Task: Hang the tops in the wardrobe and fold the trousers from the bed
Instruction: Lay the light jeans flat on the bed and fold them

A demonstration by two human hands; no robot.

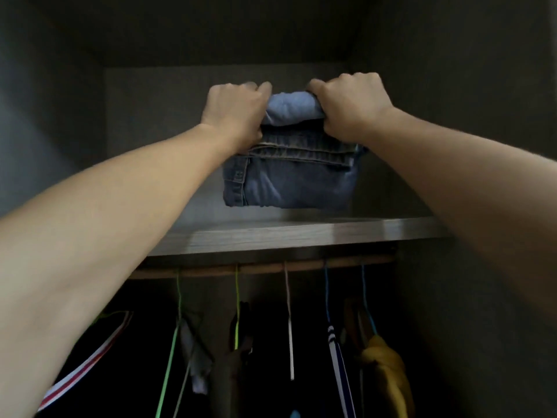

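A grey wood-grain shelf (pixel 271 236) runs just above the hanging rail (pixel 259 269); folded jeans (pixel 295 182) sit over the shelf's middle, contact unclear.

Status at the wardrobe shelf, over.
Left hand, right hand both gripping folded jeans. Jeans over top shelf, apparently not down yet. No obstacle visible.

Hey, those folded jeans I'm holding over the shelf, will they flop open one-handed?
Likely floppy: the jeans sag below the left hand and right hand, so one grip may let folds open. Thick seams suggest heavy cloth for its size. Denim looks grippy, so it should sit on the shelf without sliding.
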